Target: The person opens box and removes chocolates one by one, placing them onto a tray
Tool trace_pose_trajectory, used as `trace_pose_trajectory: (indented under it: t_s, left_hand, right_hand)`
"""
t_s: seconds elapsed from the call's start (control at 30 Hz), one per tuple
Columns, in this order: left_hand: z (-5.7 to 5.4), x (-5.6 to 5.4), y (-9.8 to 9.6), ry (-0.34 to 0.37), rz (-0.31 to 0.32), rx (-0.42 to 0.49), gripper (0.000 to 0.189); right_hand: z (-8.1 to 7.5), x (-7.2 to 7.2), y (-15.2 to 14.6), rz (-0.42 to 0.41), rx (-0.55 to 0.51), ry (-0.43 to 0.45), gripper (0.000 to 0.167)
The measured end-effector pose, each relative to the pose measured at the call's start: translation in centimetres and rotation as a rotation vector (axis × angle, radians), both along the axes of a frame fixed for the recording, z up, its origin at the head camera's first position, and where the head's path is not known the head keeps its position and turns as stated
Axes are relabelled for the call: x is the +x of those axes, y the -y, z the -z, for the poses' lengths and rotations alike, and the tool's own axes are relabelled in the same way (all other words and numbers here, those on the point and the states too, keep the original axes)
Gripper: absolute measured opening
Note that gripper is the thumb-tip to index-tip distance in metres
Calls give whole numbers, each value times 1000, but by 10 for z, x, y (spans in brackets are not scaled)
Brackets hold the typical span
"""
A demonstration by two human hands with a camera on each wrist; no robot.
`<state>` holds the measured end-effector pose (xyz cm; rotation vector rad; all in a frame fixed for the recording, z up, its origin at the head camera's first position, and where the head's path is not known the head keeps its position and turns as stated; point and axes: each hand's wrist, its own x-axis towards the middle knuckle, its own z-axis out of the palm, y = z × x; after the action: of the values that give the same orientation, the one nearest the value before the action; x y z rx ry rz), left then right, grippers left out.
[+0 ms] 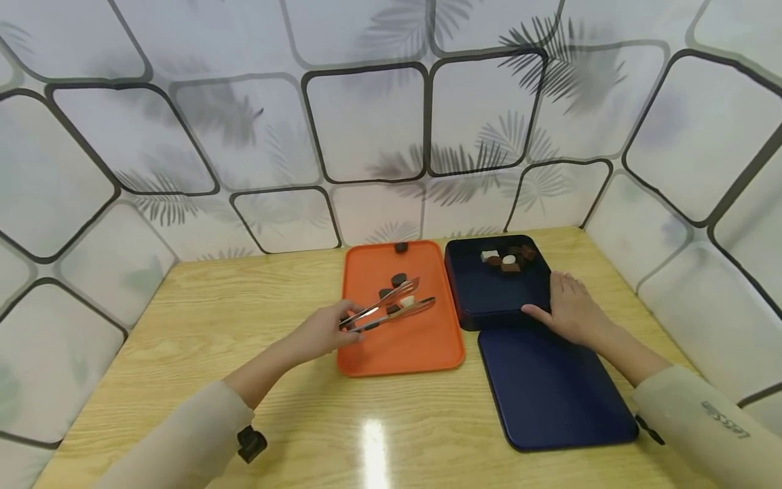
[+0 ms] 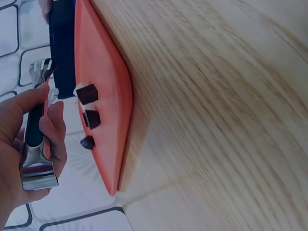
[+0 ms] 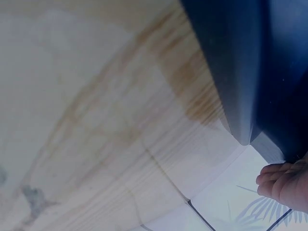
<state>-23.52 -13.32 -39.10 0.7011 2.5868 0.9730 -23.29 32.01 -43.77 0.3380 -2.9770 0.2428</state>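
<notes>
Tongs (image 2: 35,129) spread in left hand (image 1: 324,333) above tray (image 1: 406,353); right hand (image 1: 574,311) on box (image 1: 489,319) edge.

Silver tongs (image 1: 374,310) (arms parted) hang over the orange tray (image 1: 409,350).

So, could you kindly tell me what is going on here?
A person's left hand holds metal tongs, their tips apart, over an orange tray with a few small dark pieces on it. The right hand rests at the near right corner of a dark blue box, which already has several brown and white pieces at its far end. A dark blue lid lies in front of it.
</notes>
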Motion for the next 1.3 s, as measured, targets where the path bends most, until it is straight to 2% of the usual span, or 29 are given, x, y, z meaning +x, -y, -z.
trace_pose_trajectory:
  t_s: [0.23, 0.5, 0.7, 0.9, 1.1, 1.3]
  left_hand:
    - [-3, -8, -20, -9, -5, 6, 40]
    - [-5, -25, -45, -58, 5, -14, 41]
    - [-10, -36, -65, -39, -13, -36, 43]
    - [-19, -47, -86, -57, 38, -95, 39]
    - [-28, -56, -106, 7, 53, -125, 49]
    - [-33, -63, -123, 37, 76, -131, 50]
  right_hand:
    - [-3, 0, 2, -8, 7, 1, 96]
    - [-4, 0, 2, 6, 23, 32, 98]
    - [-3, -1, 1, 9, 32, 46, 99]
    - [-3, 0, 1, 3, 22, 50, 98]
    - [-1, -1, -1, 2, 20, 40, 97]
    - [-3, -1, 0, 4, 28, 43, 98]
